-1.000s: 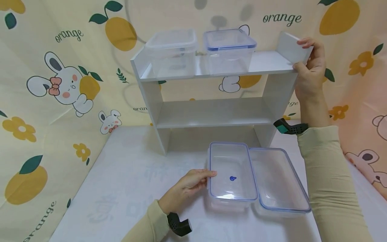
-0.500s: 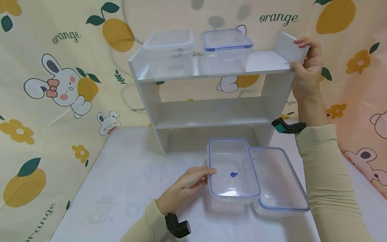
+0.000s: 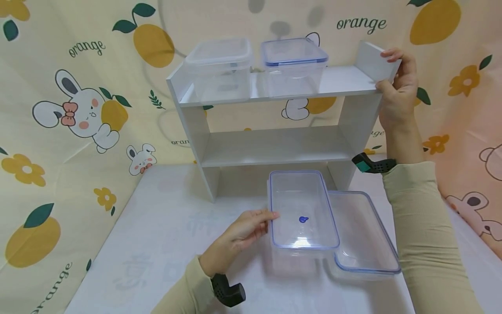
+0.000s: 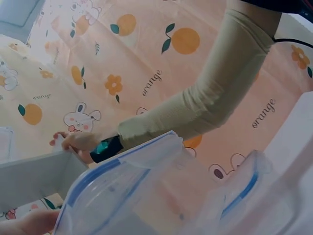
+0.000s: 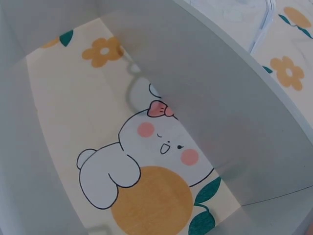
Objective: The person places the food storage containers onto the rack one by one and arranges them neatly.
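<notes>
In the head view, the left hand (image 3: 239,234) held the blue-rimmed box (image 3: 302,207) by its left long edge, thumb on the lid and the other fingers lower against the side. The box was in front of the shelf unit (image 3: 274,146), right of the centre of its lowest bay, with its long axis running away from the person and a short end facing the unit. Shadow on the table (image 3: 172,244) below suggested that it was raised. A second box (image 3: 366,235) lay just to its right, partly covered from sight; whether the two touched could not be told. The right hand (image 3: 401,96), well apart from the left and higher, gripped the raised right end panel, thumb in front and fingers over the edge. The left was plainly the hand nearer the box.

In the left wrist view, the box filled the foreground, tilted in the picture, with part of the left hand at its lower-left edge. Beyond it the right hand showed at the panel.

In the right wrist view, neither hand appeared, so their grip could not be told there; the unit's grey boards framed the printed backdrop (image 5: 63,107).
</notes>
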The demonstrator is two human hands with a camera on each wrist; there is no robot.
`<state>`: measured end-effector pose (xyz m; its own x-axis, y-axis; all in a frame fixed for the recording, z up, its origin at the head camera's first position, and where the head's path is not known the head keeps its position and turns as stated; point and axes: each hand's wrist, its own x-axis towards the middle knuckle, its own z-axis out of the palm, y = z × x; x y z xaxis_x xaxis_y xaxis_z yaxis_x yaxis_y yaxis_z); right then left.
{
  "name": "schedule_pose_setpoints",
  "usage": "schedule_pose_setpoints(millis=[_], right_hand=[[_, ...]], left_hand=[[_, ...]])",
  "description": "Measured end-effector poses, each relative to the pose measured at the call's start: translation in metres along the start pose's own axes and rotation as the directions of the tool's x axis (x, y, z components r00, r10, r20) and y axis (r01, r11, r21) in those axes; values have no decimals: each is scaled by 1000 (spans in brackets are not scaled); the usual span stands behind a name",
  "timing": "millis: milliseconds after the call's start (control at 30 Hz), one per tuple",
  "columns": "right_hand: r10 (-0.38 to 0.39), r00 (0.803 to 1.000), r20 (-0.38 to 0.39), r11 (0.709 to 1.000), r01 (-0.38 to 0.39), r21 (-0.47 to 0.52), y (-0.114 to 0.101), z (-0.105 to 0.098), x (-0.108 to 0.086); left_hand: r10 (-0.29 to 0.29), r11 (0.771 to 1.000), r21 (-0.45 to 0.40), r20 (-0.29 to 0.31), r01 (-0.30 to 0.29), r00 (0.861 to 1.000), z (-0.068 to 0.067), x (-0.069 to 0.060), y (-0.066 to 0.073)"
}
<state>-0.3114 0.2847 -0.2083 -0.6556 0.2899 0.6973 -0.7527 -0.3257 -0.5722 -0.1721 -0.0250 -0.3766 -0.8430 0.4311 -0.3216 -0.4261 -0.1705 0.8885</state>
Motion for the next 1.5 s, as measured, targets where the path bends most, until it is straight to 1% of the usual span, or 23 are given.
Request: schedule_pose_setpoints(millis=[167,333,467,500,600,800,1067,1233,1500], right_hand=[[6,1000,9,1000,-6,-3,0,0,0],[18,1000,-7,1000,-18,-10,-1,0,0],[15,1000,-7,1000,-15,-6,-1,-1,0],[3,1000,1,1000,-3,-14,0,-2,-1],[-1,1000,7,1000,1,-4,0,-2,-1],[10,1000,-4,1000,-10,5,-1,-1,-1],[6,1000,-5,1000,-6,1,-2,0,-1],[2,1000,-4,1000,-2,-9,-1,0,-1],[-2,1000,-11,1000,2,1,-1,1,-1]], left_hand=[[25,1000,-8,2,-25,1000,-2,-2,8],[39,999,-18,21,-39,999,-2,-2,13],[44,999,-21,35,-43,998,0,-2,17],[44,999,-23,37,-43,998,0,-2,17],[45,999,-26,34,-44,998,2,-2,21],[61,997,-44,42,-59,997,6,-4,29],[74,996,-48,59,-71,995,8,-5,38],[90,995,-52,56,-87,994,9,-5,43],[93,995,-40,50,-91,994,13,-3,52]])
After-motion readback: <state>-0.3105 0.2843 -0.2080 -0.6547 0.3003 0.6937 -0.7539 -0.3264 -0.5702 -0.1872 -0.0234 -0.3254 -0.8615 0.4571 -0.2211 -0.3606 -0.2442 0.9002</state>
